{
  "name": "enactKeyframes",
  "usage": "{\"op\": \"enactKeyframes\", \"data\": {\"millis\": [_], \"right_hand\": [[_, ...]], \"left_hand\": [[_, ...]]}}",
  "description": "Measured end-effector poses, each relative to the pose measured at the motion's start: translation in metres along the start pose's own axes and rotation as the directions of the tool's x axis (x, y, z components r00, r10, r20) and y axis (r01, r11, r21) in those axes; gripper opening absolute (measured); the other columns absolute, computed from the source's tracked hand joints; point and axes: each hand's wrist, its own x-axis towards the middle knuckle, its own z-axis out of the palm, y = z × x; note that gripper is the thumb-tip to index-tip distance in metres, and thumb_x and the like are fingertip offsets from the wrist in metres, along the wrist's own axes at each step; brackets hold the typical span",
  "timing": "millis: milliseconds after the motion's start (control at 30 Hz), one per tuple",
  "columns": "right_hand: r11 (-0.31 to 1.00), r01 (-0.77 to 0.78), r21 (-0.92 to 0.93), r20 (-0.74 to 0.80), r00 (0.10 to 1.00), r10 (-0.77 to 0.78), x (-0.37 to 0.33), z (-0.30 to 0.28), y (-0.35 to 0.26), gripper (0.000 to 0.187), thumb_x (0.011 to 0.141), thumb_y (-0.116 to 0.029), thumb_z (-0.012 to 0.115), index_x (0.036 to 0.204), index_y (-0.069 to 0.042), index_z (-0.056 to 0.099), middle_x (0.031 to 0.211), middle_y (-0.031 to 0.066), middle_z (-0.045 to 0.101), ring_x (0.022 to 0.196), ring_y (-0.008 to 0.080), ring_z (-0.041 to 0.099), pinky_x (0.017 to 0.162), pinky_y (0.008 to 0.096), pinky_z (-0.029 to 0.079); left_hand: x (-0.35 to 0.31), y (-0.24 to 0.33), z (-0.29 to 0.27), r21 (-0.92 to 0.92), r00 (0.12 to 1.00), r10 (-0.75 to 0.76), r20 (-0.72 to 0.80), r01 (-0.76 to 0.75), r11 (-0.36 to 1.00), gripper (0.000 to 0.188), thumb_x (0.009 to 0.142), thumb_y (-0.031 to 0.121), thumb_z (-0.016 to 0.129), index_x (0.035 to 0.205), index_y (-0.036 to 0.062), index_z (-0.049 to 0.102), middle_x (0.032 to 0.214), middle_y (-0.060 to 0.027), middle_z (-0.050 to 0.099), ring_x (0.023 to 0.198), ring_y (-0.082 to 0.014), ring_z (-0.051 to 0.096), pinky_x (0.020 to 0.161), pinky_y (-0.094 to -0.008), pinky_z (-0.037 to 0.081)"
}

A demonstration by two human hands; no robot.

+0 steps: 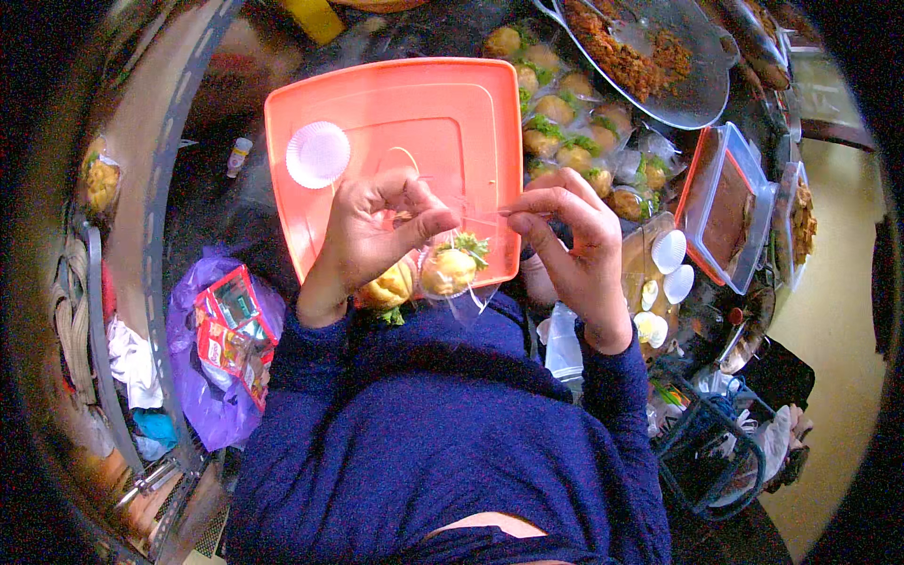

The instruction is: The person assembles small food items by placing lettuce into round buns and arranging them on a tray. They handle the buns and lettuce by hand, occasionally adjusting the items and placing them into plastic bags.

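Note:
Over the front part of an orange plastic lid (395, 85), both my hands pinch at the top of a clear plastic bag (468, 303). My left hand (372, 231) is closed, thumb against fingers, on the left of the bag's mouth. On the opposite side, my right hand (576, 259) grips its thin edge between thumb and fingertips. Inside the bag is a filled bun (448, 273) with green lettuce sticking out. Below my left wrist lies another bun (388, 287) with lettuce, partly hidden by the hand. A white paper cup liner (317, 154) rests on the lid.
Several bagged buns (556, 111) lie at the back right, beside a pan (692, 104) of brown shredded filling. Sliced eggs (650, 328) sit on a board at the right, near a clear container (730, 202). A purple bag (193, 377) with packets is at the left.

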Motion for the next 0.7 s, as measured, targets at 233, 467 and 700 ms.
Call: {"op": "enactKeyframes", "data": {"millis": [233,467,700], "right_hand": [[0.998,-0.053,0.020,0.047,0.998,0.052,0.007,0.011,-0.007,0.016,0.077,-0.003,0.070,0.092,-0.003,0.065,0.080,0.0060,0.060,0.076,0.0158,0.059,0.066,0.0250,0.044],[0.985,0.170,-0.043,0.009,0.985,-0.170,0.013,0.006,-0.012,0.012,0.072,0.001,0.067,0.081,-0.006,0.063,0.082,0.0057,0.066,0.081,0.0193,0.061,0.077,0.0313,0.046],[0.923,0.379,0.068,0.032,0.924,-0.382,0.018,-0.001,-0.019,0.014,0.066,0.001,0.067,0.074,-0.010,0.062,0.085,0.0046,0.071,0.100,0.0281,0.061,0.087,0.0381,0.046]], "left_hand": [[0.000,-0.009,0.006,0.022,0.993,0.113,-0.038,-0.113,0.993,0.018,0.086,0.021,0.071,0.082,0.0053,0.063,0.066,0.0033,0.057,0.060,-0.0017,0.047,0.052,-0.0199,0.036],[-0.010,0.009,-0.004,-0.183,0.969,0.218,0.113,-0.195,0.964,0.050,0.085,0.048,0.063,0.109,0.0039,0.058,0.094,-0.0030,0.065,0.065,-0.0090,0.054,0.059,-0.0223,0.040],[0.001,-0.001,-0.002,-0.116,0.966,0.144,0.213,-0.121,0.986,0.050,0.083,0.041,0.067,0.116,0.0038,0.059,0.098,-0.0045,0.066,0.077,-0.0118,0.057,0.074,-0.0242,0.044]]}}
